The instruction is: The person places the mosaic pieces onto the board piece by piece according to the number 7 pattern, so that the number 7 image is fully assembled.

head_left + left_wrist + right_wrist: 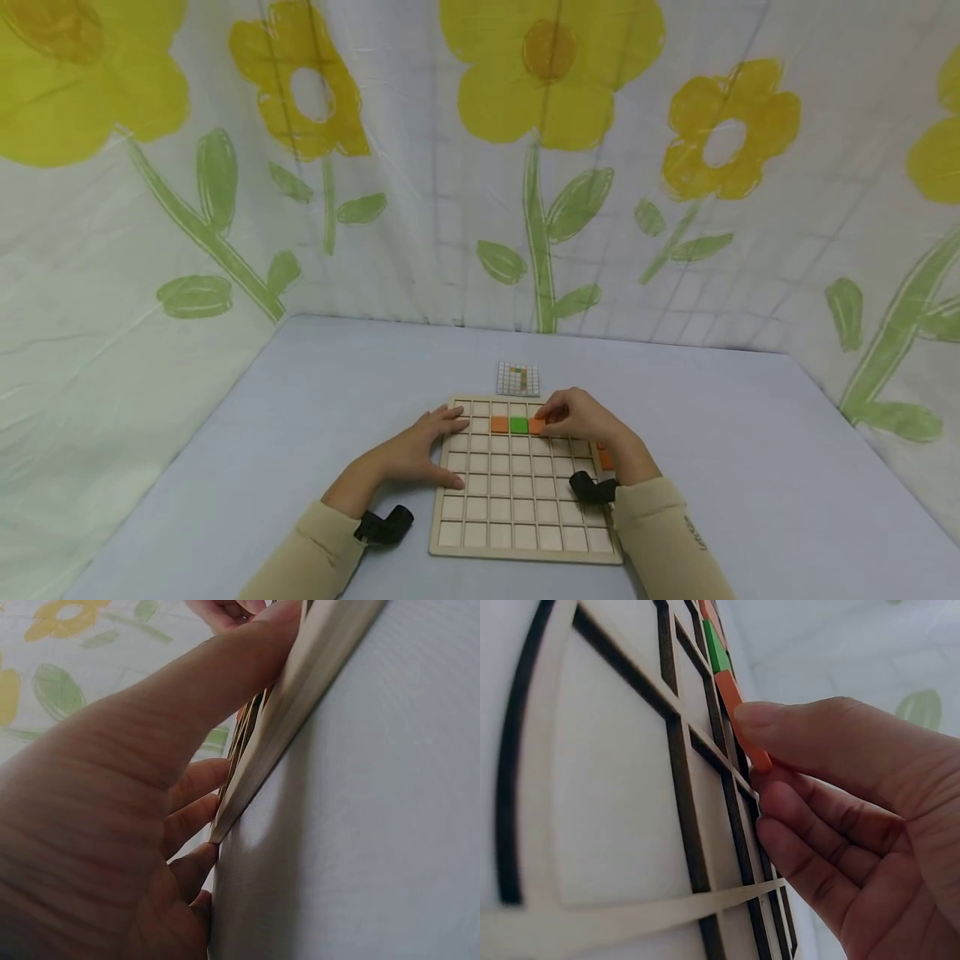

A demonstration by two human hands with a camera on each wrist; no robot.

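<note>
A wooden grid board (500, 533) lies on the table. In its second row from the far side, an orange tile (499, 425) and a green tile (518, 425) sit side by side. Just right of the green one is another orange tile (537, 426), pinched by my right hand (587, 418); the right wrist view shows the thumb on this tile (737, 712), which looks tilted there. My left hand (408, 451) rests along the board's left edge, thumb and fingers spread. In the left wrist view its fingers (196, 784) touch the board's side (300, 705).
Beyond the board's far edge lies a small card (517, 379) printed with a coloured grid. More orange tiles (605, 458) are partly hidden beside the board's right edge, under my right forearm. A white curtain (420, 208) painted with flowers hangs behind the table (360, 358).
</note>
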